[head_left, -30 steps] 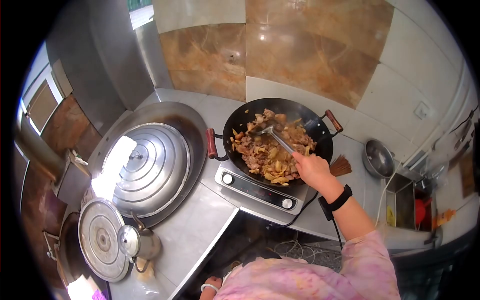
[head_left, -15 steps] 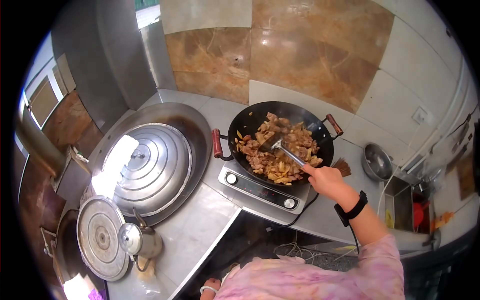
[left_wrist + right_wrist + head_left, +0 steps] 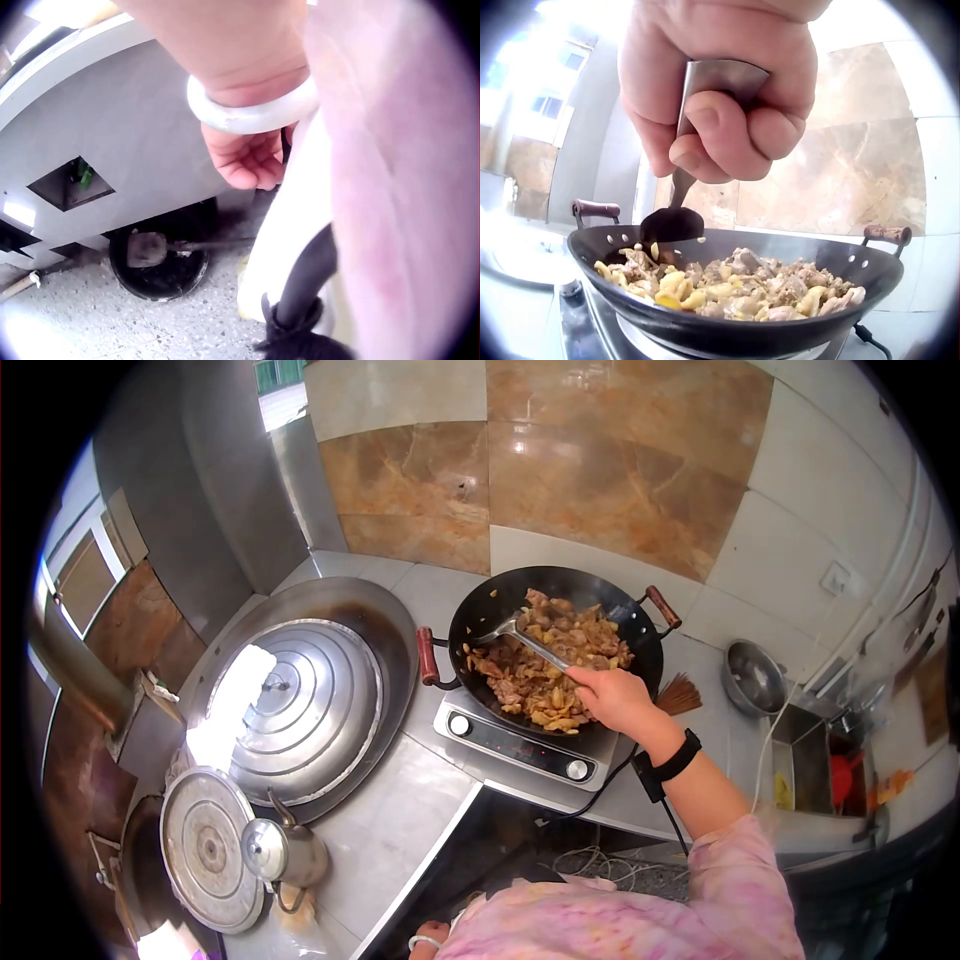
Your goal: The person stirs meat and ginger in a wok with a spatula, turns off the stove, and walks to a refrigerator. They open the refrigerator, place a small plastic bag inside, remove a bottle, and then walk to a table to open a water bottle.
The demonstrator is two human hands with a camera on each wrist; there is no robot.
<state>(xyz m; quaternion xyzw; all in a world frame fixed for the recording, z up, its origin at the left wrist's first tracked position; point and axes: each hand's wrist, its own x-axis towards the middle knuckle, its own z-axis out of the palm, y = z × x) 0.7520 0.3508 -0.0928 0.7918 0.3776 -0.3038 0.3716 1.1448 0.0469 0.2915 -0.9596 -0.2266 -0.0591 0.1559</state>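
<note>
My right hand (image 3: 618, 702) grips the metal handle of a wok spatula (image 3: 541, 648), fingers curled round it in the right wrist view. The spatula's blade is at the left inner side of a black wok (image 3: 648, 660), beside browned meat pieces (image 3: 560, 685) mixed with pale yellow slices. In the right wrist view the dark blade (image 3: 673, 225) shows over the wok's far left rim. My left hand (image 3: 244, 159), below a white bangle (image 3: 251, 116), hangs beside the pink clothing with its fingers loosely curled and holds nothing.
Under the wok stands an electric cooker (image 3: 520, 748) with two knobs. Left of it, a domed lid (image 3: 310, 700) covers a large pan; a small metal pot (image 3: 290, 855) is nearer. A brush (image 3: 680, 695), a steel bowl (image 3: 755, 680) and a sink (image 3: 800, 760) lie to the right.
The spatula first drew toward the middle of the food with my right hand moving right and down, then slid back left to the wok's left side. The left hand still hangs low.
</note>
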